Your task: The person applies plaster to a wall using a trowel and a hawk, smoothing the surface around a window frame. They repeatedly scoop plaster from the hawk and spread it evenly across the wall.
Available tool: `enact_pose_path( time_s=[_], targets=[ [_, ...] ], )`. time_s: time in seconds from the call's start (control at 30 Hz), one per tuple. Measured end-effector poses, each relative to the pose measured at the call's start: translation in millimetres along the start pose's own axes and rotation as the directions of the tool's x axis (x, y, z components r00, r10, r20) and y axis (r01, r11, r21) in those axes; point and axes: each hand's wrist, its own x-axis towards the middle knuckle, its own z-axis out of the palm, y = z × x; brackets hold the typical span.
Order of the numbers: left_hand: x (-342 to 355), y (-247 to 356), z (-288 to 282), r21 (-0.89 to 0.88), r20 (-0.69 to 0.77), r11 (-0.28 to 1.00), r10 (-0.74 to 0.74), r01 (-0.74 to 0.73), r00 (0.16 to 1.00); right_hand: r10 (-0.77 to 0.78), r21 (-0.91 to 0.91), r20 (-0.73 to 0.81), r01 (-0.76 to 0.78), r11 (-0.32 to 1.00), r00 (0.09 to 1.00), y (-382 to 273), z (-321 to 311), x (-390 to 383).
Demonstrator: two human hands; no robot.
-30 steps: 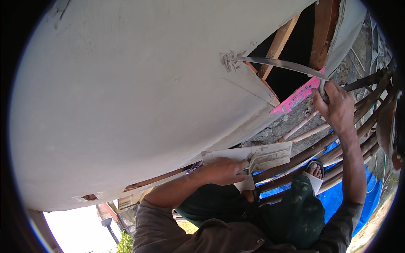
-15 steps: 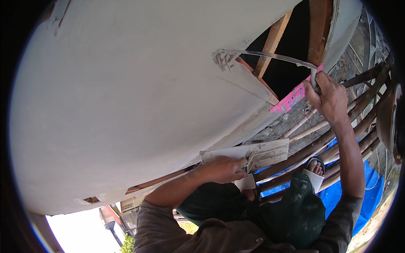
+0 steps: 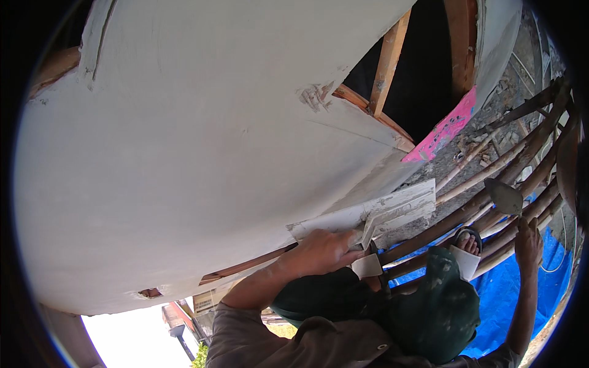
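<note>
My left hand [image 3: 325, 251] is closed around the handle of a rectangular plastering trowel [image 3: 399, 205]. Its long flat blade has pale smears and lies close to the edge of a white plastered surface [image 3: 172, 159]. Lower at the right, my right hand [image 3: 529, 243] grips a small pointed trowel [image 3: 504, 196] by its handle. The rounded grey blade is lifted away from the white surface. A rough grey smear [image 3: 316, 96] marks that surface beside a dark opening [image 3: 423, 67].
Wooden battens [image 3: 389, 64] cross the opening, and a pink strip [image 3: 442, 132] borders it. Under my feet run several round poles [image 3: 478, 205], with a blue tarp [image 3: 509, 306] below. Rubble [image 3: 485, 156] lies beyond. A smaller hole [image 3: 150, 293] breaks the surface at lower left.
My right hand has dropped from beside the opening to the lower right, taking its tool off the surface by the grey smear. My left hand's trowel has tilted and shifted slightly right.
</note>
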Motion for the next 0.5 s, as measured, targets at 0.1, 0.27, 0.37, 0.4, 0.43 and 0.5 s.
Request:
enact_pose_path(
  time_s=[0.1, 0.27, 0.37, 0.4, 0.43, 0.5],
  targets=[
    [-9, 15, -4, 0.110, -0.168, 0.992, 0.086, -0.068, 0.982, 0.025, 0.016, 0.191, -0.028, 0.999, 0.981, 17, -24, -27],
    [-32, 37, -51, 0.284, -0.634, 0.934, 0.351, -0.214, 0.690, 0.003, 0.350, 0.181, -0.067, 0.934, 0.983, 17, -35, -48],
    [-49, 43, -105, 0.322, -0.754, 0.938, 0.336, -0.127, 0.565, 0.010, 0.522, 0.061, -0.040, 0.852, 0.998, -3, -15, -39],
    [-54, 46, -118, 0.278, -0.810, 0.957, 0.280, -0.082, 0.516, 0.008, 0.564, 0.016, -0.015, 0.826, 1.000, -18, -17, -33],
    [-57, 47, -132, 0.232, -0.856, 0.972, 0.227, -0.047, 0.464, 0.011, 0.604, -0.028, 0.009, 0.797, 1.000, -29, -15, -26],
    [-49, 60, -157, 0.140, -0.877, 0.988, 0.151, -0.058, 0.456, -0.046, 0.627, 0.012, 0.028, 0.779, 0.999, -37, -10, -16]
  ],
)
